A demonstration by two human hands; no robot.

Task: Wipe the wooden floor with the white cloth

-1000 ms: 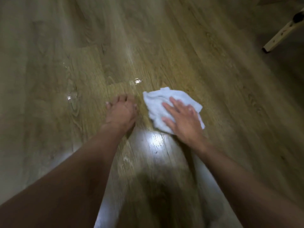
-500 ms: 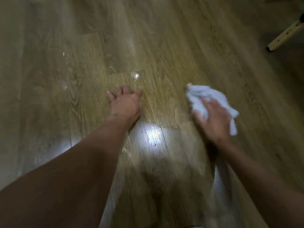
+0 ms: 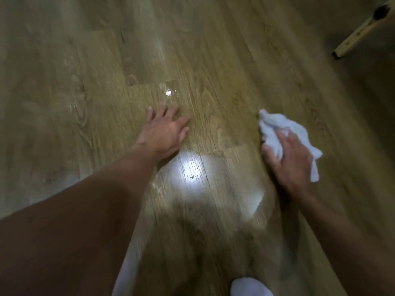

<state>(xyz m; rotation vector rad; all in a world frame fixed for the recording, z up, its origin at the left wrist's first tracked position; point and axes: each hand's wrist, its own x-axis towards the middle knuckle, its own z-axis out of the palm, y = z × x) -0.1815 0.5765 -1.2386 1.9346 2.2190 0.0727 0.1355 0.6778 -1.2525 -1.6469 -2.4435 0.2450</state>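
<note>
White cloth (image 3: 275,129) is down on the wooden floor (image 3: 224,50), bunched up under the right hand (image 3: 291,161), out to the right of the bright glare (image 3: 192,167) on the boards. The grip there looks clenched on the fabric: the thumb tucks against the near fold and the fingers curl over the top, though blur softens the detail. Across the way, the left hand (image 3: 164,131) is flat on the bare floor with its fingers spread, holding nothing, well apart from the cloth.

That cloth looks soft, light and floppy, and it crumples wherever it is pressed. Loose corners poke out ahead of and behind the hand. My read: take it over the bunched middle, palm down, so the folds do not trail or slip out on a slick plank.

A small wet patch (image 3: 168,89) glints just beyond the left fingertips, with another glint (image 3: 73,107) further left. The cloth touches neither. No containers anywhere in view. A pale furniture leg (image 3: 359,33) angles in at the top right.
</note>
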